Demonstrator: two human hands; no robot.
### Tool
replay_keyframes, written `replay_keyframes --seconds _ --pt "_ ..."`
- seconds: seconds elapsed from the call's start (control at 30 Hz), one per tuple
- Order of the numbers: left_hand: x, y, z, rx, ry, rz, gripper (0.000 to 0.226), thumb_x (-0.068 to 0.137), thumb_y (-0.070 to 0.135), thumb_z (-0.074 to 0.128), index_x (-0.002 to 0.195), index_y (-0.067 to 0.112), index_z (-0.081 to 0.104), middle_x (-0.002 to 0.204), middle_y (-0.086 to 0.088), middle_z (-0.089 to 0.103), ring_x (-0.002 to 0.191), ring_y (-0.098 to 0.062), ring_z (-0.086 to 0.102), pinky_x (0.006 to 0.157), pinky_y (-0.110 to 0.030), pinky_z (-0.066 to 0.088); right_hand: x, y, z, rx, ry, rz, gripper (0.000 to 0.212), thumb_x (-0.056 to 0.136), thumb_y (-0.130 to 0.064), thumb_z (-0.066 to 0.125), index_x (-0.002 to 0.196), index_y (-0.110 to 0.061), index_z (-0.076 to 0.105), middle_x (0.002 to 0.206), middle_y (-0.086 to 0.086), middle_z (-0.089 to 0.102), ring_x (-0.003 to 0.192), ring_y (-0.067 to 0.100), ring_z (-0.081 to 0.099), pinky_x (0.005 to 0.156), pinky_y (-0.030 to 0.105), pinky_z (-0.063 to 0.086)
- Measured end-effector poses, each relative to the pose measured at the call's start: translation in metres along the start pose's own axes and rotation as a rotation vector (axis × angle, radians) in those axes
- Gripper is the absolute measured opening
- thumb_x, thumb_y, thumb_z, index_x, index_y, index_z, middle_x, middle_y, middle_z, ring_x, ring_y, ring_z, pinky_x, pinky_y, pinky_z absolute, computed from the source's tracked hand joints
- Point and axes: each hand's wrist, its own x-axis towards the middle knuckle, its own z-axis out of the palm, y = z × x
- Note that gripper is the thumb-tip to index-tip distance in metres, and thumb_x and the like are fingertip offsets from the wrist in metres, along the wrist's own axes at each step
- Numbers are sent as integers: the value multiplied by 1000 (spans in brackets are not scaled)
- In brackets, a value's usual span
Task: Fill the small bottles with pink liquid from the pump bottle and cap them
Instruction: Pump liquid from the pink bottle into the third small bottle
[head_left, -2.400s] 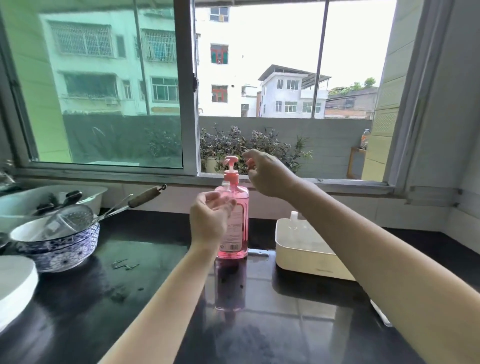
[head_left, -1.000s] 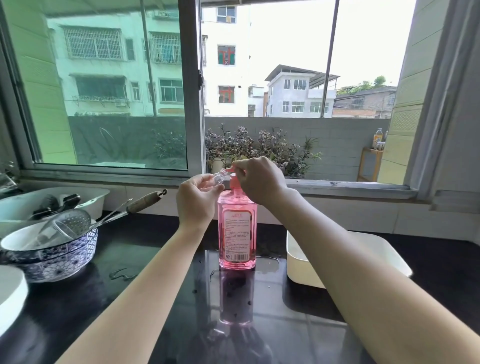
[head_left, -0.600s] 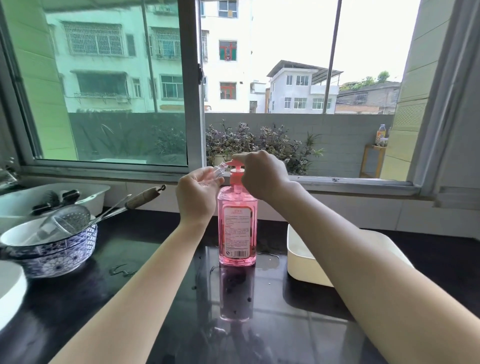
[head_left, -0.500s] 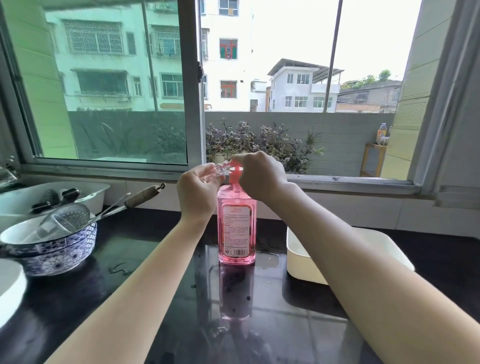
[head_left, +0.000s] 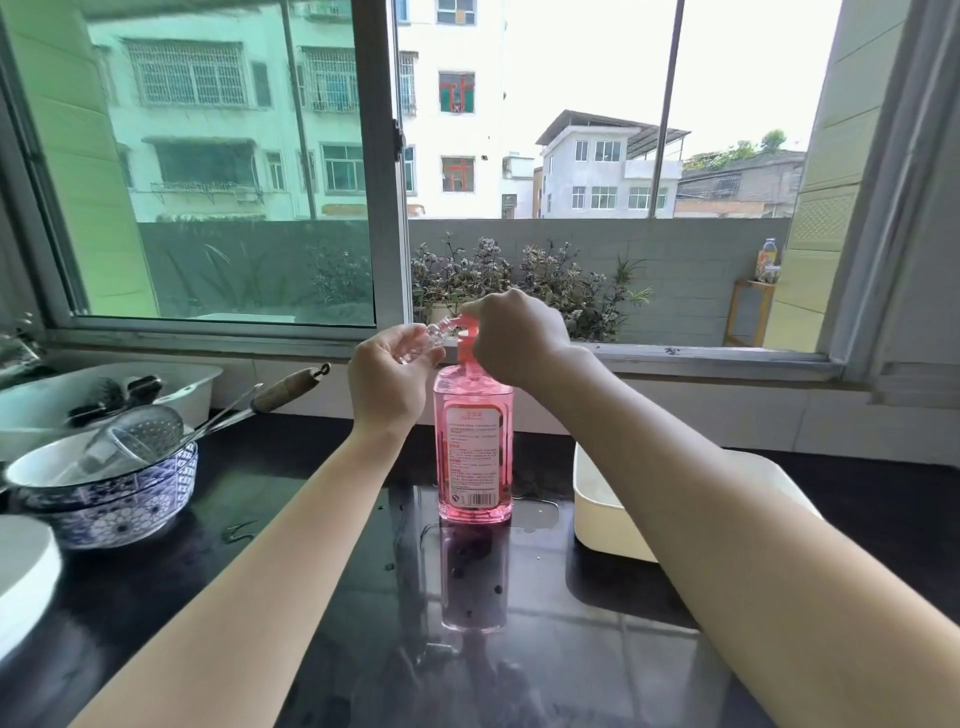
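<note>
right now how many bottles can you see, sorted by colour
pink pump bottle, right hand on its pump: 1
clear small bottle, held in left hand: 1
orange-tinted bottle, far off outdoors: 1
total: 3

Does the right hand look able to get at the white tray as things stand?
Probably yes: the white tray lies open beside the right forearm, nothing between, though the right hand would first have to release the pump bottle.
</note>
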Motion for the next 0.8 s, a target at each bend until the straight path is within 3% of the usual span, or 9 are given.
replay_keyframes --seconds 0.03,0.17,0.27,0.4,0.5,0.67,0.8 --pt "1 2 0 5 2 5 39 73 21 75 108 7 66 100 -6 72 82 -10 63 73 -10 47 2 1 -4 3 -17 -7 37 84 -6 43 110 -17 66 104 7 70 89 27 66 70 33 53" --pt "6 7 0 11 16 18 35 73 22 75 105 9 67 95 -2 72 77 -9 63 64 -2 44 12 2 -16 63 -41 -4 40 83 -4 41 111 -17 67 111 6 68 95 25 65 81 40 56" --pt "3 2 0 1 3 8 37 73 20 75 107 7 67 102 -6 72 87 -9 65 73 -7 47 1 1 -1 63 25 4 40 86 -7 44 120 -19 61 108 8 69 90 27 65 73 36 55" --pt "-1 2 1 31 3 8 38 74 21 75 109 7 66 105 -6 71 87 -9 62 73 -6 43 -7 -1 10 26 58 4 34 89 -15 46 120 -21 59 103 7 69 87 28 65 61 30 43" --pt "2 6 0 15 7 20 34 75 20 74 105 6 67 99 -6 72 80 -12 63 65 -1 43 2 2 -1 -2 16 -9 38 85 -9 43 116 -20 62 104 7 68 88 28 64 62 30 44" --pt "5 4 1 17 12 5 36 74 19 75 107 7 67 103 -6 71 86 -12 64 66 2 42 3 0 6 -9 85 1 33 86 -9 46 113 -18 63 98 7 70 85 27 66 61 31 47" --pt "1 1 0 28 0 16 39 75 20 74 109 5 65 107 -9 70 94 -15 65 80 -15 48 -5 -1 19 20 125 -1 28 89 -16 50 114 -18 61 97 5 69 84 27 66 61 30 43"
